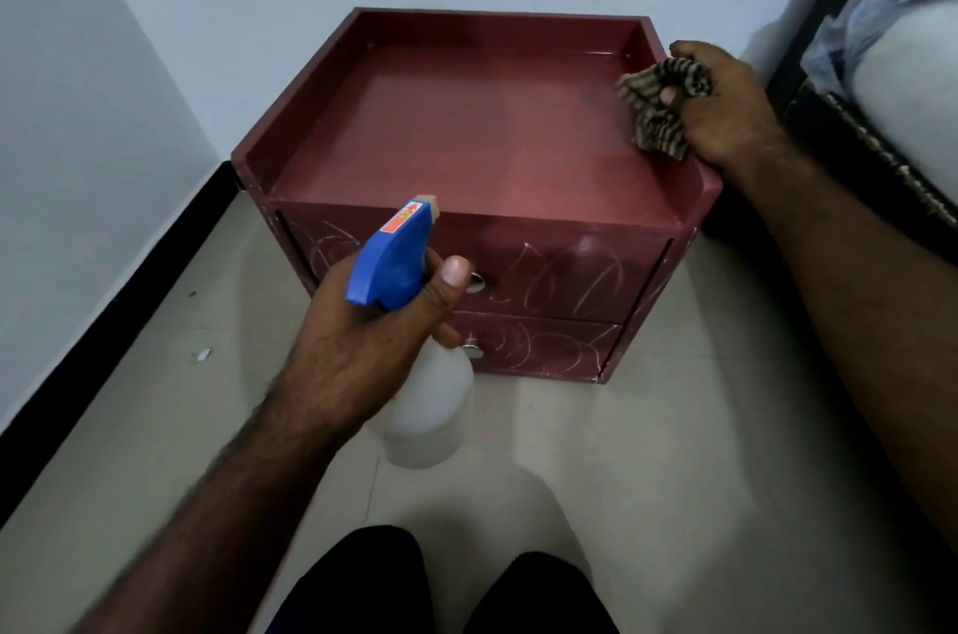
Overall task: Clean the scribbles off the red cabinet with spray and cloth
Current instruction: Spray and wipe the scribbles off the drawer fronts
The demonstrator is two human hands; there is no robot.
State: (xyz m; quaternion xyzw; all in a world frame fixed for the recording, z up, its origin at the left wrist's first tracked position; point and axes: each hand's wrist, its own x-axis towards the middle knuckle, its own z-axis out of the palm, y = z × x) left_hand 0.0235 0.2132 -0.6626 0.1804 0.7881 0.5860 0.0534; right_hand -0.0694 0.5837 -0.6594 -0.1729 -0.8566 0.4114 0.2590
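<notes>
A low red cabinet (466, 125) with a raised rim stands on the floor against the wall. White scribbles (565, 281) cover its two drawer fronts. My left hand (373, 338) grips a white spray bottle (430, 405) by its neck, and the blue trigger head (394, 255) points at the cabinet's front edge. A faint mist hangs over the top's right part. My right hand (720, 110) holds a bunched striped cloth (658, 110) at the cabinet's right rim.
White walls meet behind the cabinet, with a black skirting (129, 291) along the left. A dark piece of furniture with a plastic-wrapped white bundle (907, 79) stands to the right. My dark-clothed knees (440, 587) are at the bottom, on pale floor tiles.
</notes>
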